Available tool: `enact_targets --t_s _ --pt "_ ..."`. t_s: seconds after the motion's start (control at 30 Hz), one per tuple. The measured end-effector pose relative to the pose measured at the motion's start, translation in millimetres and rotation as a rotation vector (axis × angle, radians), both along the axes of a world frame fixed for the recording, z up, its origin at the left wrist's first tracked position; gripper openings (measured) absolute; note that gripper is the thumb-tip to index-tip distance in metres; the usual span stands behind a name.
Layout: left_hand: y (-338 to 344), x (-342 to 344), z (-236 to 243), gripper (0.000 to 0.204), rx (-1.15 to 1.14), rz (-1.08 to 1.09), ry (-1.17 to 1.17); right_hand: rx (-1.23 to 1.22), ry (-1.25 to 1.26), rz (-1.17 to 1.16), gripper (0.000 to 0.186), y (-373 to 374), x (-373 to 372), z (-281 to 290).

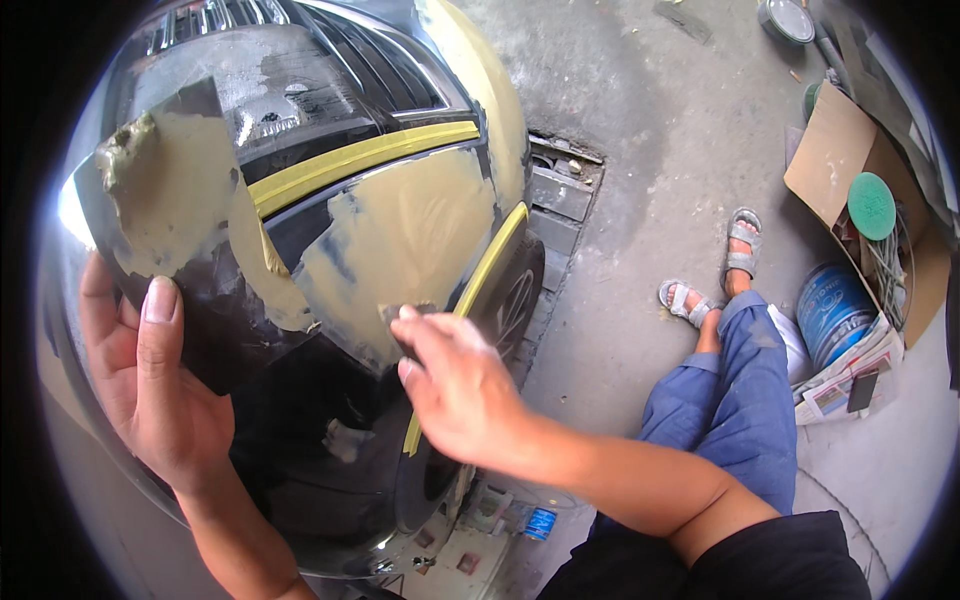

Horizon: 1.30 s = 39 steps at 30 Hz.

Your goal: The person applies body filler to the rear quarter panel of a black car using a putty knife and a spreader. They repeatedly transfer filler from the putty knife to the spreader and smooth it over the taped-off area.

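Observation:
My left hand [165,370] holds up a dark flat mixing board [185,345], thumb on its face and fingers behind. Beige body filler [175,190] coats much of the board, with a thick lump near its upper left corner. My right hand [462,385] pinches a small dark spreader [410,312], its edge at a filler-covered panel [400,240] of a black car. The beige layer there is streaky, with dark paint showing at its left side. Yellow masking tape [360,165] runs above the panel, and another yellow strip [490,255] follows the wheel arch.
The car's wheel [515,305] stands beside a floor drain grate [560,195]. To the right are a cardboard box [835,150], a green disc [872,206] and a blue can [838,315]. A small blue can [541,523] lies near the car. My sandalled feet [740,250] rest on the concrete.

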State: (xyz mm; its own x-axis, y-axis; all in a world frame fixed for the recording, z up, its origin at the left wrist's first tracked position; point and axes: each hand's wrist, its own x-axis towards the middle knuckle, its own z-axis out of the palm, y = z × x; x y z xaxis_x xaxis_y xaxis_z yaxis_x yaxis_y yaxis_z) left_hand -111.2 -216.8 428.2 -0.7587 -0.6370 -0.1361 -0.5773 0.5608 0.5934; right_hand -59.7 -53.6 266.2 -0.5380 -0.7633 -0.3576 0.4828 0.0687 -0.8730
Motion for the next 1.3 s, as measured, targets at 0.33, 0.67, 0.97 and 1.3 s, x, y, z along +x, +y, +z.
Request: enact_targets --t_s 0.33,0.67,0.97,1.3 --pt "-0.5 13.8 2.4 0.051 0.069 0.108 0.059 0.282 -0.398 0.209 0.042 -6.2 -72.7 -135.9" --pt "7.5 7.2 2.9 0.056 0.04 0.156 0.033 0.279 -0.579 0.2 0.043 -53.1 -111.6 -136.9" --pt "13.7 7.6 7.9 0.054 0.081 0.184 0.019 0.178 -0.413 0.236 0.038 -28.9 -111.0 -144.1" --pt "14.1 13.3 9.7 0.056 0.058 0.18 0.008 0.199 -0.142 0.473 0.038 -61.5 -150.0 -165.1"
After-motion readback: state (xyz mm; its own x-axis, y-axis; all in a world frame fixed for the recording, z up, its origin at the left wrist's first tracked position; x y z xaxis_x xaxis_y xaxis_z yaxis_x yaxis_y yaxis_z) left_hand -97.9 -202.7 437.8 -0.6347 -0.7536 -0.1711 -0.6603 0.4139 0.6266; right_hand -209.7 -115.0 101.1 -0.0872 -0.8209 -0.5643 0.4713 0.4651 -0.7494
